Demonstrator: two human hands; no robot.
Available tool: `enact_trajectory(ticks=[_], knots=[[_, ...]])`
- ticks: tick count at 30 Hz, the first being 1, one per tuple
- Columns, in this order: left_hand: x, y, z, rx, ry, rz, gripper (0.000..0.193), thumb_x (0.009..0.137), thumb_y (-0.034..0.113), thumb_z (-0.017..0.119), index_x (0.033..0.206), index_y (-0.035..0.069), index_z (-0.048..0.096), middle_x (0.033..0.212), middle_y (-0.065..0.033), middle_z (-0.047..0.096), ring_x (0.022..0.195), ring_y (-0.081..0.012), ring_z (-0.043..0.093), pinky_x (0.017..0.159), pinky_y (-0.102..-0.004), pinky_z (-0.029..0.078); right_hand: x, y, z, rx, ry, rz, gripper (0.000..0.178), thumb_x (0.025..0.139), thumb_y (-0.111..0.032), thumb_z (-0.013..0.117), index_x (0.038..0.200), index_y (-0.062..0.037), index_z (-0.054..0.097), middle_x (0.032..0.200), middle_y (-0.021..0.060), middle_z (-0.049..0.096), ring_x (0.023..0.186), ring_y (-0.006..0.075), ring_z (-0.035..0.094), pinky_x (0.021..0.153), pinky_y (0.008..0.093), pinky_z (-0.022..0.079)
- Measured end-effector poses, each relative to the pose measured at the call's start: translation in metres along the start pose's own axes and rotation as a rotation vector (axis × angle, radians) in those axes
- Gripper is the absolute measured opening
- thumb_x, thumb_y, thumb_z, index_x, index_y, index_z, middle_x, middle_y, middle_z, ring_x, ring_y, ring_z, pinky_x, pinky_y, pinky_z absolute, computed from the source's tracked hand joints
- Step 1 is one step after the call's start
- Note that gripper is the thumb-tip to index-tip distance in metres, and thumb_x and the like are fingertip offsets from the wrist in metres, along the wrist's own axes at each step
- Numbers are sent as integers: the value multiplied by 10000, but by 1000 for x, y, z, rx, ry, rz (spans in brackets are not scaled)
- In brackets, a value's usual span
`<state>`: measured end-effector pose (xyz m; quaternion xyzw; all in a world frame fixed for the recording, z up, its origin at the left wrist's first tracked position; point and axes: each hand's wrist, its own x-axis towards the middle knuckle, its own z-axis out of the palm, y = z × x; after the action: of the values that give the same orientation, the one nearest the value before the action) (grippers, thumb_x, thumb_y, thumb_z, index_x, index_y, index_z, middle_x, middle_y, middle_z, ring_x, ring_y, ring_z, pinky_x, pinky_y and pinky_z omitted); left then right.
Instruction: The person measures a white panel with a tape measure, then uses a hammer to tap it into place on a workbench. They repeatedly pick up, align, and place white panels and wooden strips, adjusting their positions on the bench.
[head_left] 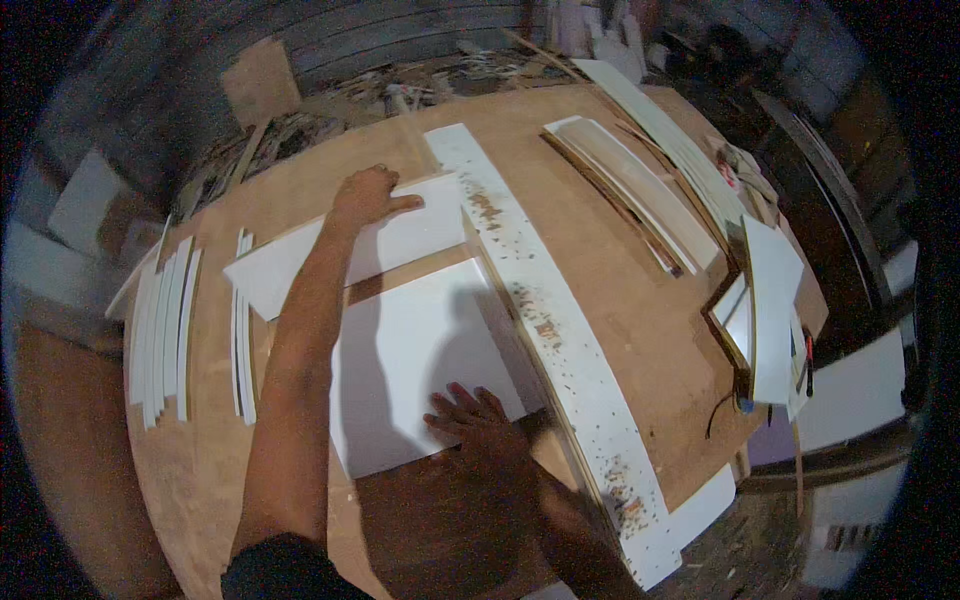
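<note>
Bare right hand (482, 436) near, bare left hand (368, 198) far across the work

Nearest, the right hand lay low over the near edge of a squarish flat white panel (400, 370), its fingers spread and released. That panel rested on a broad light-brown wooden bench (610, 270), just beside a long narrow white board with brown chipped patches (565, 345). Even pressure through the flat palm would probably have suited this step, with the panel's right side set parallel to the long board and the fingers clear of its corners (chipped facing catches easily, I would judge).

Farther off, the left hand reached the far edge of an oblong white panel (430, 215), its thumb stretched out over the face. Whether those fingers grasped the edge or merely rested there, I could not tell, as their tips were out of sight. A light touch there seemed wise, since a hard push could have skewed the piece.

Deep shadow swallowed the right palm and the bench below it, so contact was hard to judge; nor could I tell whether the squarish panel touched the long board. A dark sleeve (285, 570) was cut off at the lower edge, and beyond the bench the heaped offcuts (440, 88) blurred together.
</note>
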<state>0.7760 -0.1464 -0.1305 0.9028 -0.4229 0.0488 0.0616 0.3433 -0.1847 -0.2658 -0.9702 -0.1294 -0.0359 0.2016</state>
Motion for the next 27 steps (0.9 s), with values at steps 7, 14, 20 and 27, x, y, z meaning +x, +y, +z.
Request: enact_trajectory(ticks=[7, 14, 20, 27], knots=[[-32, 81, -181, -20, 457, 35, 548, 926, 577, 669, 1071, 51, 713, 902, -214, 722, 818, -393, 711, 742, -474, 536, 5, -19, -27, 406, 103, 135, 876, 788, -523, 800, 1514, -165, 465, 1608, 143, 392, 1492, 367, 338, 1229, 586, 165], [-56, 229, -198, -744, 546, -238, 630, 1072, 513, 473, 1185, -84, 639, 1103, -197, 689, 1014, -317, 653, 888, -397, 514, -123, -51, -131, 1468, 710, 236, 893, 927, -265, 734, 1612, -86, 190, 1506, 212, 472, 1374, 337, 475, 1150, 479, 377], [-60, 374, 11, -884, 190, -617, 828, 1032, 606, 448, 1237, -183, 592, 1185, -301, 676, 1071, -385, 670, 904, -433, 536, -316, 92, -173, 1054, 372, 841, 768, 936, -468, 706, 1502, -44, 408, 1421, 186, 545, 947, 268, 664, 838, 401, 546], [-71, 465, 192, -508, -162, -552, 322, 968, 355, 588, 1093, 87, 715, 1016, -181, 706, 927, -299, 697, 737, -431, 569, -433, 207, -184, 1105, 352, 844, 723, 1008, -504, 587, 1398, 99, 503, 1152, 202, 657, 792, 221, 711, 677, 363, 623]])
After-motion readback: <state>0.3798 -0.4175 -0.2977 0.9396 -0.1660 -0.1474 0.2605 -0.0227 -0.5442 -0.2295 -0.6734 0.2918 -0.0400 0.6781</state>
